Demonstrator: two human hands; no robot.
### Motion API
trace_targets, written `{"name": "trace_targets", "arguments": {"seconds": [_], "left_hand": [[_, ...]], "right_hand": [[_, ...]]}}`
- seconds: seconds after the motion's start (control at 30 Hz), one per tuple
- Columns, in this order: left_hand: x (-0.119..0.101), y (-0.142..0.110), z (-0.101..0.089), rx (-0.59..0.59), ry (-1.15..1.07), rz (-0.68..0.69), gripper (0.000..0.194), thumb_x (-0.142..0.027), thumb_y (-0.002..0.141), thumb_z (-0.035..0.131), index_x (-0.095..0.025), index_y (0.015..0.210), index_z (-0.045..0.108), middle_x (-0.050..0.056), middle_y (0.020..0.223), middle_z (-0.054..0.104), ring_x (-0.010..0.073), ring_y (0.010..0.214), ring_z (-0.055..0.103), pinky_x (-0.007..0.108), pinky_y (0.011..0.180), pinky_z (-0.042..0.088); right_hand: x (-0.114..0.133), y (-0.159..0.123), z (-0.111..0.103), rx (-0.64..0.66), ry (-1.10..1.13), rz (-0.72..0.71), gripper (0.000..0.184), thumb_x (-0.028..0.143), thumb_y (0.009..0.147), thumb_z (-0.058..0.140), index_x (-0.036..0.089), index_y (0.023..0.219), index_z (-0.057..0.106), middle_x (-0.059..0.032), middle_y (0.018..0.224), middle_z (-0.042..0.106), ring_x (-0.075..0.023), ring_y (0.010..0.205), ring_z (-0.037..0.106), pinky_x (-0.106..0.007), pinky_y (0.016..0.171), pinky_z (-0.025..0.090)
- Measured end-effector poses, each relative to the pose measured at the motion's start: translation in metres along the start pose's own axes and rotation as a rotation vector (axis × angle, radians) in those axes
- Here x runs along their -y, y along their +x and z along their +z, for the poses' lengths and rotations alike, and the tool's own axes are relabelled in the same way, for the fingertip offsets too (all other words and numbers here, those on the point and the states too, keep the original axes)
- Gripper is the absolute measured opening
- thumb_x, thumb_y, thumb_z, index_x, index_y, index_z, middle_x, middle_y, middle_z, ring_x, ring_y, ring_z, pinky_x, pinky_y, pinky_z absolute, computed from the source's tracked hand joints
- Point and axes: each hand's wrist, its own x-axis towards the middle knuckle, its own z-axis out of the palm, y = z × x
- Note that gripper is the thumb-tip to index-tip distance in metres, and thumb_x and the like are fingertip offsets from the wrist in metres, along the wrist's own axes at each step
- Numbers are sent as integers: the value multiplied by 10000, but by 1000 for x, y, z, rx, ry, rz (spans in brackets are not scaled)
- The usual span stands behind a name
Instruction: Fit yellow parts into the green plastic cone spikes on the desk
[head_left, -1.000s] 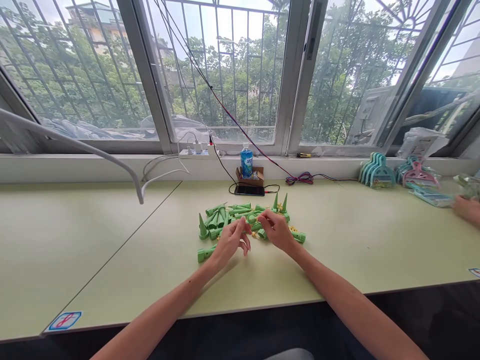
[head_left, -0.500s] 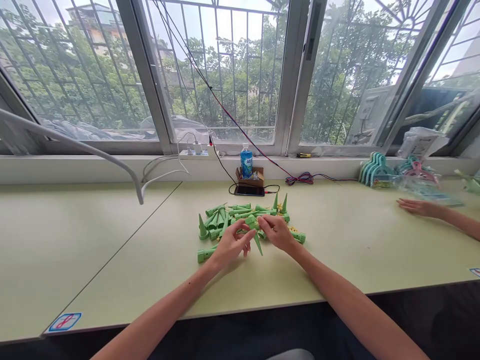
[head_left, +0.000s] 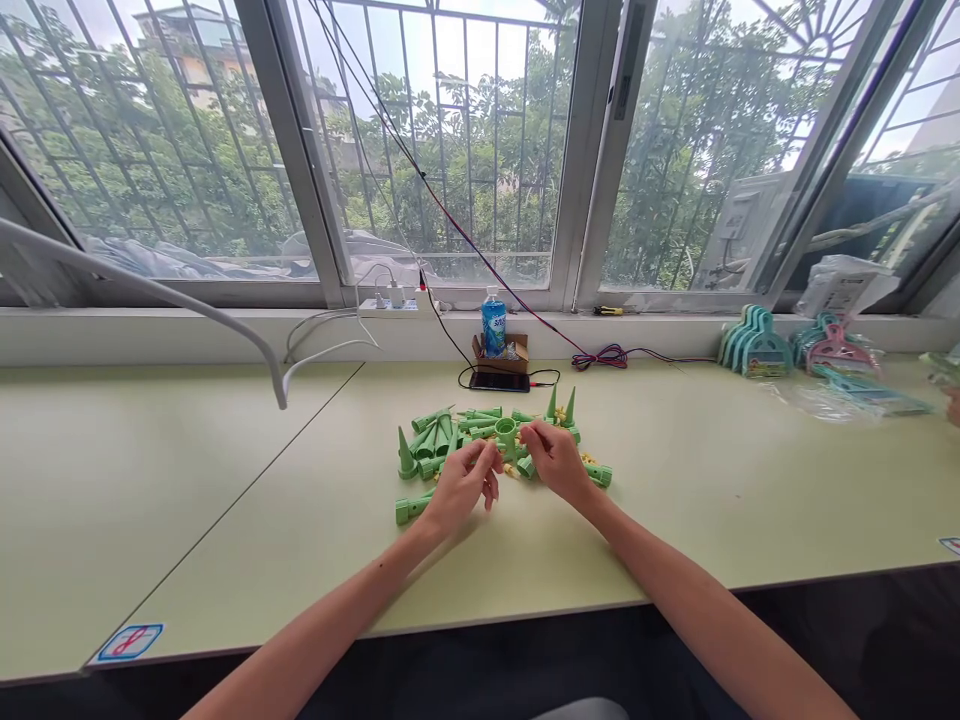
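Left hand [head_left: 459, 488] and right hand [head_left: 559, 463] both over the pile, fingertips facing each other. Green spike part [head_left: 506, 428] sits between them, round end up with its opening showing, narrow end down and partly hidden. Left fingers bunched right beside it; cannot tell if they grip it or only touch. Right fingers curled together just right of its rim; cannot tell if anything small is pinched there. Around and behind the hands: heap of green spikes [head_left: 437, 440] on the pale surface [head_left: 315, 520], most lying flat, one standing spike [head_left: 406, 455] at the left edge, two more upright at the back right. Small yellow pieces [head_left: 587, 459] mixed in. One loose green piece [head_left: 411, 509] lies at the near left, beside the left wrist. Beyond the pile: dark phone [head_left: 499, 382] with a cable plugged in, small cardboard box [head_left: 514, 365], blue bottle [head_left: 493, 325] at the box. Coiled cable [head_left: 600, 356] to the right, then teal hangers [head_left: 754, 345], pink hanger [head_left: 836, 347] and clear plastic wrap [head_left: 817, 402]. Another person's hand [head_left: 954, 406] cut off by the right edge, blurred
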Motion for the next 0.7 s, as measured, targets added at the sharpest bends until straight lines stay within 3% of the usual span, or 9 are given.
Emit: {"name": "trace_targets", "arguments": {"seconds": [0.13, 0.3, 0.7], "left_hand": [[-7, -1, 0, 35, -141, -147, 574, -641, 885, 454, -111, 721, 603, 33, 653, 562, 108, 434, 531, 227, 365, 424], [-7, -1, -3, 98, -181, -227, 676, -696, 865, 427, -79, 701, 651, 79, 648, 594, 121, 443, 534, 236, 382, 416], [-7, -3, -4, 182, -197, -197, 587, -659, 860, 488, -92, 783, 615, 104, 810, 641, 91, 455, 520, 223, 392, 419]], "right_hand": [[1, 0, 0, 53, 21, -14, 382, 439, 973, 434, 189, 692, 502, 45, 553, 382, -102, 502, 322, -240, 501, 283], [3, -2, 1, 127, 30, -44, 376, 407, 975, 433, 192, 669, 467, 39, 574, 400, -101, 521, 328, -239, 517, 290], [3, -1, -1, 134, -10, -33, 441, 424, 983, 393, 195, 607, 406, 34, 534, 407, -98, 494, 337, -249, 502, 278]]}}
